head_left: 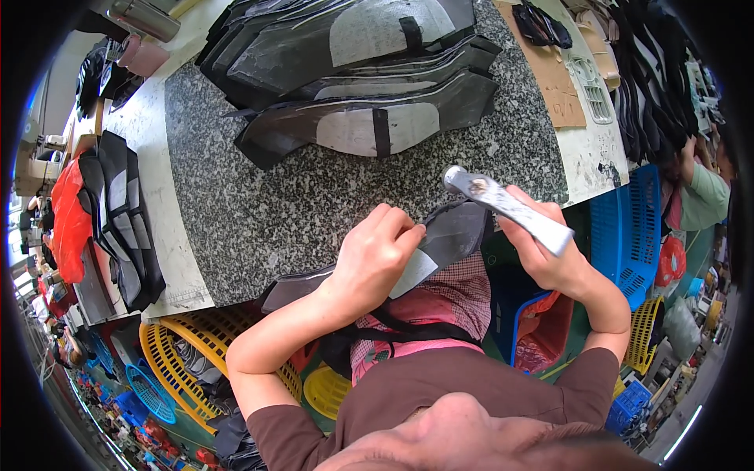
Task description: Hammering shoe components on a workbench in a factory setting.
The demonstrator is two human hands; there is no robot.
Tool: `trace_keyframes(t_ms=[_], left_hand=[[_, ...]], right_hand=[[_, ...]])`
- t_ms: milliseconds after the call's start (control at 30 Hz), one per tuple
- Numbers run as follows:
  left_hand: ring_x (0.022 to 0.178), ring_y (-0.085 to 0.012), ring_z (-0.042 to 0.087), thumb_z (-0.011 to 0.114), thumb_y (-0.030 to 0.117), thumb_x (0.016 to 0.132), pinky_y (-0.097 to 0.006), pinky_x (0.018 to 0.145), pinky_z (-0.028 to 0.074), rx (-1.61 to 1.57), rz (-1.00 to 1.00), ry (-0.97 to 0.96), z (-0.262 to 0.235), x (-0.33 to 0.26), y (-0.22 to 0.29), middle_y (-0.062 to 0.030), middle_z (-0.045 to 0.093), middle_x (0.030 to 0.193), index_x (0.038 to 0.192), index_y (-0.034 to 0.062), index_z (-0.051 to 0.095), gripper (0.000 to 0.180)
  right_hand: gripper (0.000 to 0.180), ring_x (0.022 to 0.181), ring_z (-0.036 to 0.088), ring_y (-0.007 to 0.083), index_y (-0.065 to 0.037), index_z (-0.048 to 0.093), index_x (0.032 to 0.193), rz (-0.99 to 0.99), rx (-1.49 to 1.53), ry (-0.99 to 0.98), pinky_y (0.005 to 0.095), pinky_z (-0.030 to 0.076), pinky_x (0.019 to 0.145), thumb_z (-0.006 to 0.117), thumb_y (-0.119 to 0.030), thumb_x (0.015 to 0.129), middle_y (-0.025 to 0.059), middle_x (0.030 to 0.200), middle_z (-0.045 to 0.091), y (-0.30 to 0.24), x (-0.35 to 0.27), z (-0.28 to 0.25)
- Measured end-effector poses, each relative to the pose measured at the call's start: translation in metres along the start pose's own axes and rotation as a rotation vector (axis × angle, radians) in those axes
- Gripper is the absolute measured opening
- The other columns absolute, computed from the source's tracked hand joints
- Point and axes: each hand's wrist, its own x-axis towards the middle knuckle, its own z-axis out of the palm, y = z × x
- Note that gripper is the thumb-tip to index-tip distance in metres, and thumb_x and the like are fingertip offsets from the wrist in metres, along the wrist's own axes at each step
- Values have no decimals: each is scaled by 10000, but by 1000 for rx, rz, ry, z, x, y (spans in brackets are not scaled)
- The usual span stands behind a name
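Note:
My left hand (371, 257) is closed in a pinch on the upper edge of a dark, curved panel that looks like a shoe upper (458, 234). The panel lies at the near edge of the speckled stone slab (314, 188) and hangs partly over my lap. A pale grey patch shows on it below my fingers. My right hand (550, 255) grips a hammer (510, 206), whose round metal head is held just above the panel's far edge. Whether the head touches the panel I cannot tell.
A stack of similar dark panels (369, 71) covers the slab's far side. More panels (126, 212) lie at the left beside a red bag (68, 220). Yellow (177, 353) and blue baskets (628, 235) flank the table. A person in a green sleeve (707, 196) is at the right.

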Motion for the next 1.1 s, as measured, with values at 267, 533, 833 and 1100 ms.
trace_keyframes(t_ms=[267,533,833,1100], left_hand=[[896,-260,623,698,-13,747,-358,709,570,133,72,-102,-4,1,6,-104,625,979,1067,-33,717,322],[776,-264,657,821,31,810,-354,658,554,-319,-322,-68,-19,-10,-6,-84,654,827,914,21,783,110],[786,-266,643,791,17,813,-364,655,556,-29,-33,36,-16,-20,-2,-83,643,857,977,-5,754,170],[803,-262,634,772,-10,805,-361,668,555,-31,-83,-10,-23,-38,-3,-81,641,874,982,5,751,179]], right_hand=[[198,772,679,471,19,534,1071,-77,-136,-91,534,525,660,604,-115,943,255,784,652,3,4,4],[186,762,658,492,2,527,1079,69,-77,-215,542,509,638,585,-73,919,269,747,629,2,3,17],[201,747,670,497,18,470,1023,-37,-225,-230,571,522,644,608,-102,939,278,736,651,3,-5,44],[168,730,646,500,-12,483,1050,-106,-168,-76,556,510,636,586,-89,942,247,763,643,-9,10,26]])
